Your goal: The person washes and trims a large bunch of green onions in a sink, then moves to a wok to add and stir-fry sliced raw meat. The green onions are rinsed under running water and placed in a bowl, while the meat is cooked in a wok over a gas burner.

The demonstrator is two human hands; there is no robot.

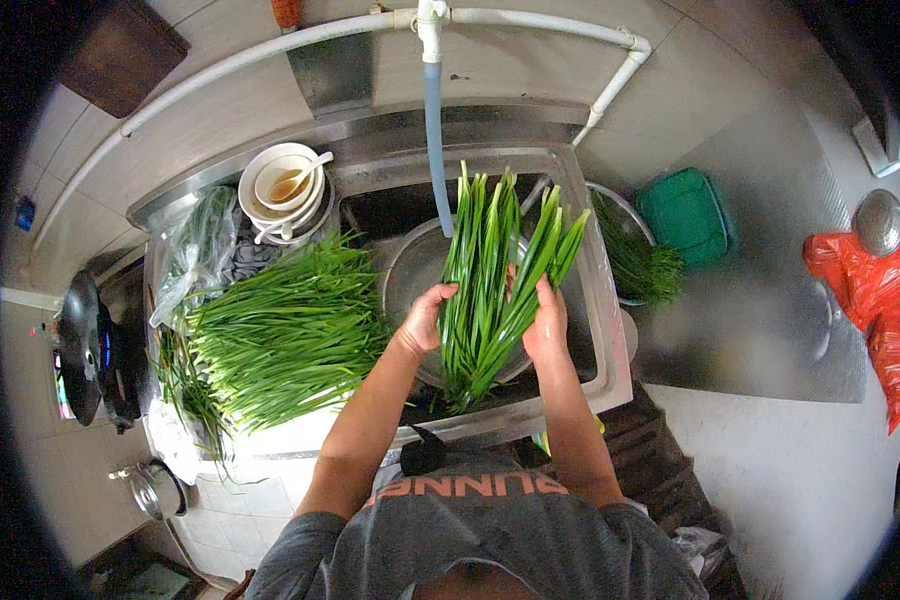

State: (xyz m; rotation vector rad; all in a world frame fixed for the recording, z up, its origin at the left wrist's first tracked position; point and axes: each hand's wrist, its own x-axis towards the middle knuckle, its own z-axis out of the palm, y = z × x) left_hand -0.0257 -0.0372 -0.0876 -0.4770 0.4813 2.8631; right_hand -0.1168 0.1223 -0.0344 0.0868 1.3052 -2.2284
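Note:
Over the sink, a bunch of long green garlic chives spans both my hands, its pale cut ends pointing away from me. My left hand grips the bunch along its left side, thumb on top. On the right side my right hand is closed round a part that fans out to the right. Below the bunch is a round basin in the sink, mostly covered by the leaves. A blue hose hangs down from a white pipe into the basin. To the left lies a large heap of garlic chives.
Stacked white bowls with a spoon stand at the back left beside clear plastic bags. Right of the sink are a container of thin greens and a green basket. A red plastic bag and metal ladle are far right.

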